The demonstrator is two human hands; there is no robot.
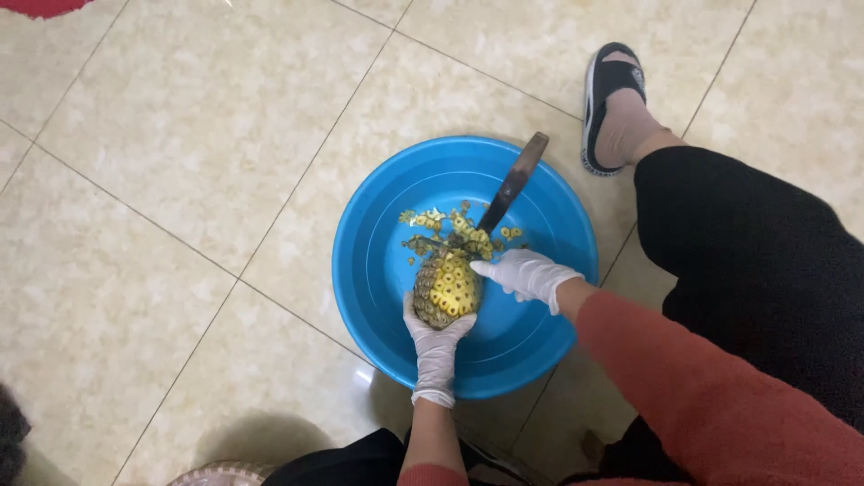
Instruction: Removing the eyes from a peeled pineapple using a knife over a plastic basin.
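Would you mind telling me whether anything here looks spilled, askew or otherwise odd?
Nothing looks spilled: the yellow peel scraps all lie inside the blue basin on the tiled floor. The one oddity is the knife, which rests loose inside the basin, its handle propped over the rim, while the gloved left hand and right hand hold the half-peeled pineapple.

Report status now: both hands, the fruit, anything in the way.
Left gloved hand grips partly peeled pineapple. Right gloved hand on its top. Dark-handled knife rests in blue plastic basin among peel scraps.

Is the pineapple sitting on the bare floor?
No, the half-peeled yellow pineapple sits inside the round blue plastic basin, held by the white-gloved left hand, while the tiled floor lies around the basin.
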